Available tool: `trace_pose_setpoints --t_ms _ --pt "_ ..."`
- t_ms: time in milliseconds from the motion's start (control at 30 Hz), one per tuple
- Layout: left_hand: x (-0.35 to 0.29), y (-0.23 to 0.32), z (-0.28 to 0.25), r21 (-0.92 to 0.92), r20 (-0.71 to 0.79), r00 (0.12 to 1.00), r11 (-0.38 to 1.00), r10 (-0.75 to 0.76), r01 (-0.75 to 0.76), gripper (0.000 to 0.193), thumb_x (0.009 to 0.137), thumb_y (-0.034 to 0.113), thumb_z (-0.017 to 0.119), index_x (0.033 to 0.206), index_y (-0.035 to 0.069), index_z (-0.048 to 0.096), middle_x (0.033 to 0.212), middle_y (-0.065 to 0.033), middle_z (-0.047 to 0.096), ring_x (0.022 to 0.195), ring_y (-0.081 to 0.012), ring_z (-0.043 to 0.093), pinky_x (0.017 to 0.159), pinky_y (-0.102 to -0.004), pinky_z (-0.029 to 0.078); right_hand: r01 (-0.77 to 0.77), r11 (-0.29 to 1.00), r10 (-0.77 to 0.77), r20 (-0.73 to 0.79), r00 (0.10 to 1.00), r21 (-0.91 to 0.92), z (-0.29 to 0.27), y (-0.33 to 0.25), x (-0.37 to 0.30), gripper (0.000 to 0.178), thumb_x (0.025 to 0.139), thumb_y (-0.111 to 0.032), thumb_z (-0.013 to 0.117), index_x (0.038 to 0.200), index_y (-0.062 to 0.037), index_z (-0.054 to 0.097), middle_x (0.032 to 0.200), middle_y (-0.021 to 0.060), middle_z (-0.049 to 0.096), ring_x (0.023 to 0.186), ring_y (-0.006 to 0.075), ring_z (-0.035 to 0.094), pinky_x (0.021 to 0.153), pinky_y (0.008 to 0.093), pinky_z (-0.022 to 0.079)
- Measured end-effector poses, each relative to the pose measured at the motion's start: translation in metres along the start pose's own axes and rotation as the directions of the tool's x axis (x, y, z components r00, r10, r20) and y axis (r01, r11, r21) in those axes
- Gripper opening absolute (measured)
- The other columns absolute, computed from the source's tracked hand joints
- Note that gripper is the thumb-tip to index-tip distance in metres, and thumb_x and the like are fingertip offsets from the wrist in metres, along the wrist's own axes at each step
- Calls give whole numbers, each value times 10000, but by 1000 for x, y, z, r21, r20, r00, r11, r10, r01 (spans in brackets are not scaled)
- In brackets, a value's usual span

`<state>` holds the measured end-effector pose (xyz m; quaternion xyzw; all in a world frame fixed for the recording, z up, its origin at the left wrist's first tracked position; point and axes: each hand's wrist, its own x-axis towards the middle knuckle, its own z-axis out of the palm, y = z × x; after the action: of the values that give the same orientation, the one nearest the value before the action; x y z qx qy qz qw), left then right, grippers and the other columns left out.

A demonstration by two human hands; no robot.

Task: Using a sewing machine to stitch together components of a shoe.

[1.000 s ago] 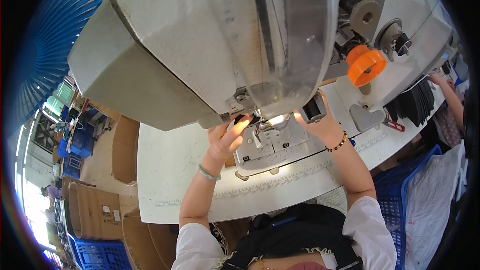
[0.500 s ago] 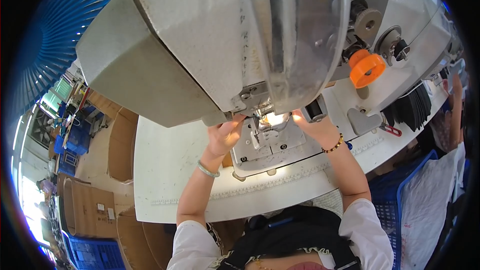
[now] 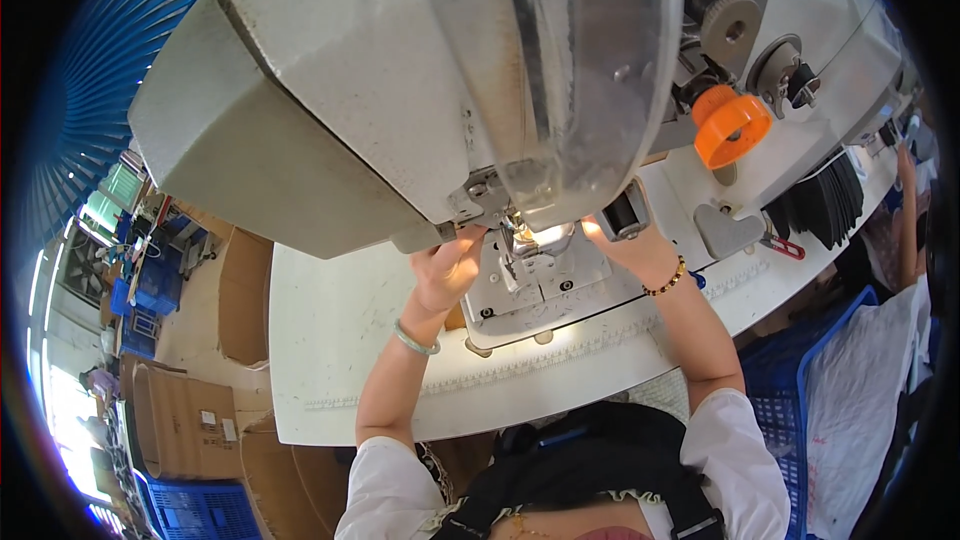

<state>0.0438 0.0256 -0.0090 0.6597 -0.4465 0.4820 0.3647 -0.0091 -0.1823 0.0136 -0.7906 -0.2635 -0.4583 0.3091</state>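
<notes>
A grey machine [image 3: 330, 110] fills twelve o'clock, over a white table [image 3: 335, 340]. Beneath its head, the left hand [image 3: 446, 270] sits at the lit metal foot's nine o'clock, the right hand [image 3: 640, 250] at its three. Fingers curl, tips partly hidden; I cannot tell whether they pinch anything. The foot [image 3: 552, 242], near centre, could nip a fingertip if it moved with hands so near.

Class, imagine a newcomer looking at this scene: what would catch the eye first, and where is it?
The large pale sewing machine comes first, filling the upper middle of the view. Next is the bright orange ring-shaped part on its right side. Lower down, the left hand and right hand flank a lit metal plate.
</notes>
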Motion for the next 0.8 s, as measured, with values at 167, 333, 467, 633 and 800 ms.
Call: trace_pose_setpoints --t_ms 167,333,467,633,800 --pt "-2 2 -1 -24 30 996 996 -80 81 246 554 -126 678 726 33 604 763 -91 613 670 -230 570 617 -267 453 34 999 -35 -39 999 -30 -3 -4 1 226 522 13 632 695 -37 496 731 70 537 835 253 520 652 337 457" --pt "1 -3 0 -5 20 1000 1000 2 -2 225 565 -125 631 729 26 596 751 -88 588 571 -183 557 497 -235 425 47 994 -45 15 999 -103 -3 -4 1 202 536 23 614 696 -31 503 720 73 534 845 256 524 663 342 457" --pt "-2 -10 2 35 10 998 998 58 -58 209 578 -122 617 734 16 588 762 -101 592 568 -200 560 500 -267 429 -13 998 12 -14 1000 -57 1 -1 -1 161 576 13 588 724 -14 530 753 86 543 893 267 518 732 353 439" --pt "-5 -23 -17 410 60 988 906 -142 105 189 602 -98 616 749 18 590 743 -111 580 594 -237 557 523 -304 439 -89 988 77 -91 993 -127 3 -1 1 115 674 11 569 789 6 576 970 105 542 946 292 480 811 349 387" --pt "-12 7 -70 437 32 999 900 -30 13 231 589 16 665 809 73 624 791 -64 568 609 -210 558 500 -274 458 -5 983 35 -155 987 184 -18 -38 -20 171 747 -110 628 866 -2 568 858 109 567 767 270 538 666 332 431"
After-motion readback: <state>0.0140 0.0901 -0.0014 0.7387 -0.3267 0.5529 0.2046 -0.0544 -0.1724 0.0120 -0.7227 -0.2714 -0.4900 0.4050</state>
